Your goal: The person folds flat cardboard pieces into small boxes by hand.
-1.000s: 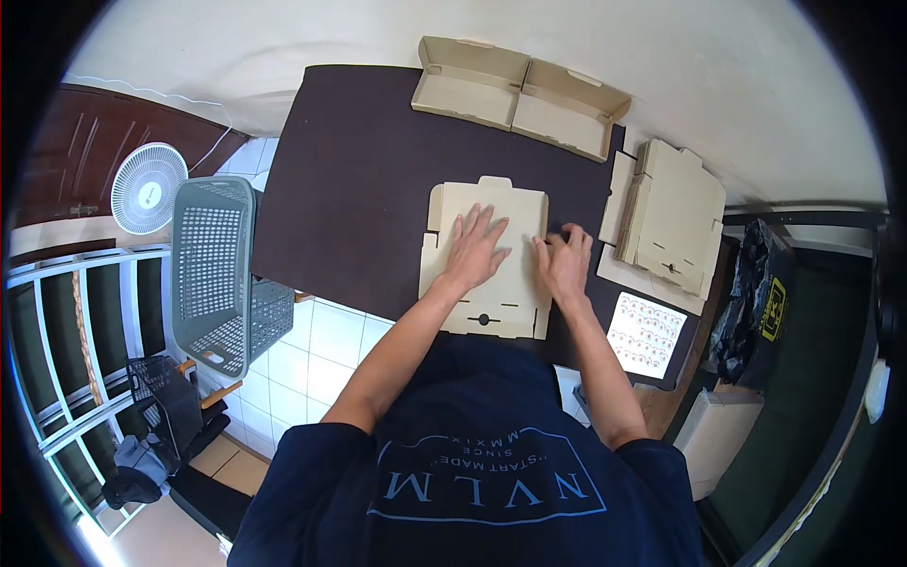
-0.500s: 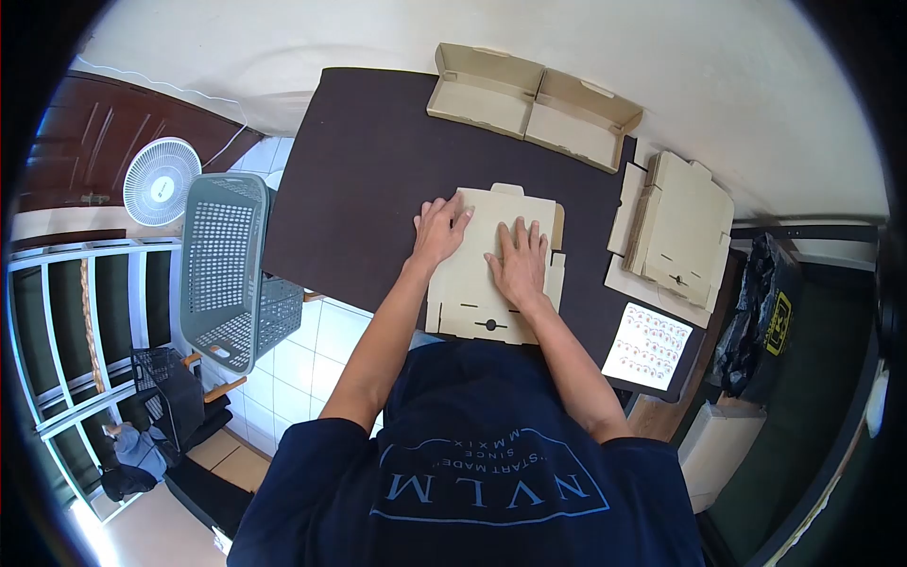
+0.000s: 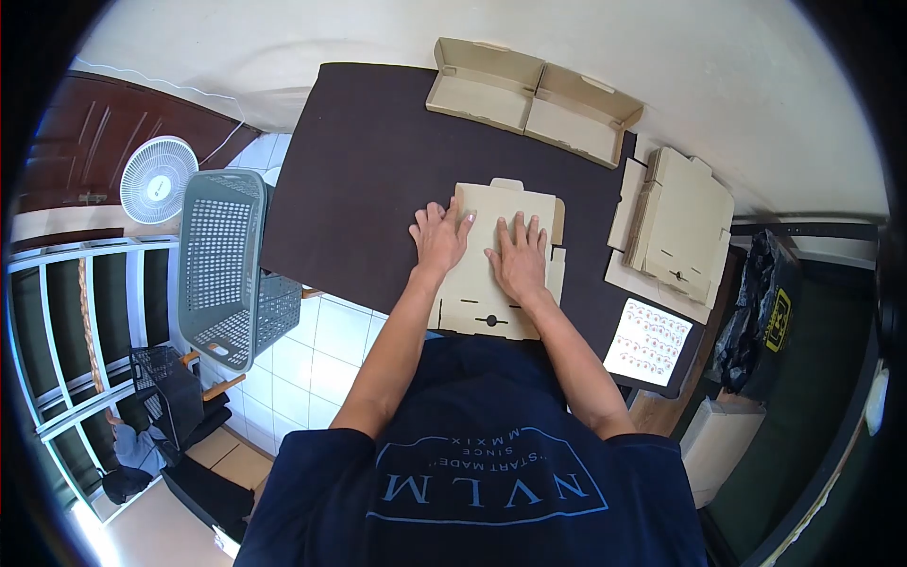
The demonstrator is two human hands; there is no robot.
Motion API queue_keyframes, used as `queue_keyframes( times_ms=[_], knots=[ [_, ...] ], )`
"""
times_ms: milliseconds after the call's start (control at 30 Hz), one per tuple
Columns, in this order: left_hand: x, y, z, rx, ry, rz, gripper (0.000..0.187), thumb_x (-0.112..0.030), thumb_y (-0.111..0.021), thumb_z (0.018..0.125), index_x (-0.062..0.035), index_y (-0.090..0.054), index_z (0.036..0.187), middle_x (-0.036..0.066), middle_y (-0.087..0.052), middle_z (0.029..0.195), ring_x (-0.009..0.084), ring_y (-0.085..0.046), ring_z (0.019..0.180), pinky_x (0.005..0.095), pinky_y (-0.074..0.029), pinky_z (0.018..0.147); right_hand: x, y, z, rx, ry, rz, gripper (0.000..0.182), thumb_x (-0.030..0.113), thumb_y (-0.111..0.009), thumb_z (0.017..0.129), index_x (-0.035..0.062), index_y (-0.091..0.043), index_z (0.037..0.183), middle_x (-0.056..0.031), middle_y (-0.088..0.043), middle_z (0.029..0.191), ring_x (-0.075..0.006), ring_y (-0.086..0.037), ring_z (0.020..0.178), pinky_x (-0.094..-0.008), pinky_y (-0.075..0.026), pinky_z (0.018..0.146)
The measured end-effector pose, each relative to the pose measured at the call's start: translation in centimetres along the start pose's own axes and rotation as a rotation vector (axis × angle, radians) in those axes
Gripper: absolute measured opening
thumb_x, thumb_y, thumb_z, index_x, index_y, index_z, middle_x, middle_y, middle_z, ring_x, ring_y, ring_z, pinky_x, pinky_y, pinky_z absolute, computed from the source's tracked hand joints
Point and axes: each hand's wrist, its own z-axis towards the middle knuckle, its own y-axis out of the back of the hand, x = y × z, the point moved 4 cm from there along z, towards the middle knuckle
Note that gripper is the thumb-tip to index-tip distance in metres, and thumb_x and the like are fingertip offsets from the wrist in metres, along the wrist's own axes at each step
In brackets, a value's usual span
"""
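Flat ctn [image 3: 482, 274] lies on counter [image 3: 359, 161], nr the person's edge. L hand [image 3: 439, 238] rests at its L side, grip loose, fingers apart; R hand [image 3: 520, 265] lies flat on top, grip unclosed, fingers spread. To R: stack of flat ctns [image 3: 682, 217], printed sheet [image 3: 647, 342] nearer. Back: 2 lidless boxes [image 3: 472, 106] side by side, cardboard insides visible. Off counter, L: grey basket [image 3: 222, 241], mesh inside visible.

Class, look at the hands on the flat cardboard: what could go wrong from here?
The left hand is at the cardboard's side edge, which might nick its fingers. The printed sheet lies near the table's edge, close to the right arm, which could brush it off.
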Motion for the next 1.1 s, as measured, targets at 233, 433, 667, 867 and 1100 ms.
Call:
queue_keyframes(
  times_ms=[233, 433, 667, 867, 1100],
  knots=[
    [0.5, 2.0, -3.1, 0.136, 0.09, -0.182, 0.05, -0.046, -0.055, 0.1, -0.0089, -0.066, 0.132, 0.016, -0.054, 0.121, 0.0351, -0.045, 0.118, 0.0493, -0.037, 0.1, 0.3, 1.3, 0.5, 0.025, -0.018, -0.012, 0.063, 0.039, -0.061, 0.096, 0.0054, -0.047, 0.147, -0.0262, -0.036, 0.154, -0.0493, -0.028, 0.145, -0.0627, -0.023, 0.117],
    [5.2, 5.1, -6.0, 0.015, 0.186, -0.555, 0.035, -0.029, -0.063, 0.098, -0.0032, -0.069, 0.12, 0.018, -0.065, 0.107, 0.0306, -0.064, 0.101, 0.0397, -0.051, 0.09, -1.5, 4.1, 3.7, 0.007, -0.133, 0.249, 0.041, 0.02, -0.073, 0.086, -0.0027, -0.064, 0.119, -0.0239, -0.054, 0.137, -0.044, -0.053, 0.121, -0.0561, -0.042, 0.103],
    [-0.3, 4.7, -4.0, 0.07, -0.133, -0.689, 0.032, -0.022, -0.064, 0.097, -0.0034, -0.066, 0.123, 0.017, -0.065, 0.108, 0.0259, -0.066, 0.096, 0.0372, -0.054, 0.084, -3.0, 4.4, 9.7, -0.194, -0.086, 0.391, 0.057, 0.007, -0.076, 0.08, 0.0011, -0.058, 0.134, -0.0217, -0.056, 0.135, -0.0412, -0.059, 0.113, -0.0474, -0.049, 0.102],
    [-2.5, -0.2, 1.4, 0.081, -0.195, 0.039, 0.072, -0.042, -0.07, 0.09, -0.0105, -0.044, 0.149, 0.015, -0.056, 0.12, 0.0313, -0.053, 0.113, 0.045, -0.045, 0.093, -2.2, 2.7, 10.8, 0.025, -0.124, 0.226, 0.048, 0.007, -0.075, 0.08, 0.0136, -0.069, 0.127, -0.0166, -0.056, 0.123, -0.0416, -0.056, 0.111, -0.0466, -0.051, 0.098],
    [-2.5, -0.9, 1.5, 0.23, -0.141, 0.185, 0.089, -0.052, -0.07, 0.087, -0.0149, -0.032, 0.158, 0.014, -0.05, 0.126, 0.0323, -0.048, 0.112, 0.0452, -0.043, 0.091, -1.3, 2.9, 7.4, -0.059, -0.124, 0.2, 0.032, 0.019, -0.065, 0.091, 0.0188, -0.073, 0.122, -0.0153, -0.053, 0.115, -0.0391, -0.052, 0.108, -0.0505, -0.054, 0.088]
  ],
)
